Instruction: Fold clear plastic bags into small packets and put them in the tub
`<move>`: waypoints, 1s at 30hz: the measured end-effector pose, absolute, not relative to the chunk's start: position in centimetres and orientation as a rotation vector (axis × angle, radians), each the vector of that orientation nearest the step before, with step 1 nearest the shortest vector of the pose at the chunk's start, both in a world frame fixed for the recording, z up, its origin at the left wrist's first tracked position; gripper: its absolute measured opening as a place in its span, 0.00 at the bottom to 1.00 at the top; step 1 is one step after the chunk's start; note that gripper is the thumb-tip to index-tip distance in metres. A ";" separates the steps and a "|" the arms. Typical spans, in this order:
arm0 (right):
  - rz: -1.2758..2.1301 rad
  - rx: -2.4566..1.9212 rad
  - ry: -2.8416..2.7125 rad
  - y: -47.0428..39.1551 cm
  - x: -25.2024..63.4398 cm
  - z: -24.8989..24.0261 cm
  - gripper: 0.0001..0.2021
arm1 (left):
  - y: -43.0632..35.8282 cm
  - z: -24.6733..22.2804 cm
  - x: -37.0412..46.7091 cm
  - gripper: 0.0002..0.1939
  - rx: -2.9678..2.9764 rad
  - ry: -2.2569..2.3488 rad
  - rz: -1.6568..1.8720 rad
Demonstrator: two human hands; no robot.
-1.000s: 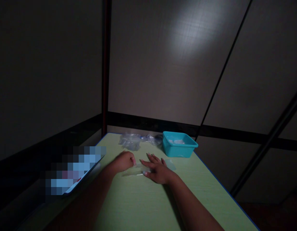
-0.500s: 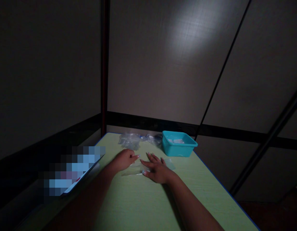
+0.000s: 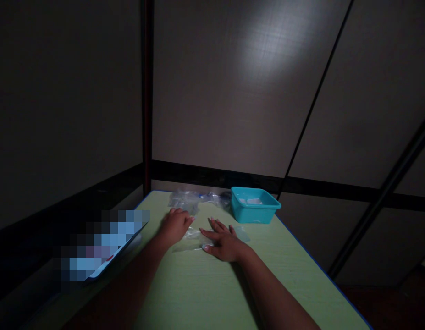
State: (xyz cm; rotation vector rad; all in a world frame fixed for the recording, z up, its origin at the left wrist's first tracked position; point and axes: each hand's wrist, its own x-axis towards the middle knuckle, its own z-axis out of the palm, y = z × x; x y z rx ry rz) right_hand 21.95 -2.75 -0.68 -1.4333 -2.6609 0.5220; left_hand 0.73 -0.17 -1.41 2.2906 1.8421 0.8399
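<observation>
A clear plastic bag (image 3: 191, 247) lies flat on the light green table (image 3: 198, 288). Spread over its right part is my right hand (image 3: 226, 244), fingers apart and palm down. My left hand (image 3: 176, 224) is at the bag's upper left, its fingers curled together and the thumb pointing right; whatever they may hold is hidden. More crumpled clear plastic bags (image 3: 184, 200) lie behind my hands. To the right of those stands a turquoise basket (image 3: 255, 215) with white pieces (image 3: 254, 201) inside.
A tilted device with a blurred-out screen (image 3: 112, 240) is at the table's left edge. Dark panelled walls (image 3: 215, 101) rise behind the table and on its left. The table's blue edge runs down the right side.
My left hand has shifted slightly left and turned, showing more of the crinkled bag between the hands. My right hand has stayed in place.
</observation>
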 end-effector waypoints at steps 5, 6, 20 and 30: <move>0.523 -1.423 -2.665 -2.7 21.9 -0.8 0.31 | 0.0 -1.7 1.1 0.16 2.292 1.682 0.821; 0.525 -1.422 -2.667 -2.7 21.9 -0.8 0.31 | -0.1 -1.7 1.1 0.15 2.290 1.656 0.825; 0.512 -1.445 -2.673 -2.6 21.9 -0.8 0.35 | -1.4 -0.8 1.2 0.06 2.397 1.534 0.689; 0.515 -1.440 -2.689 -2.8 21.8 -0.6 0.31 | -1.4 -0.8 1.2 0.04 2.464 1.589 0.610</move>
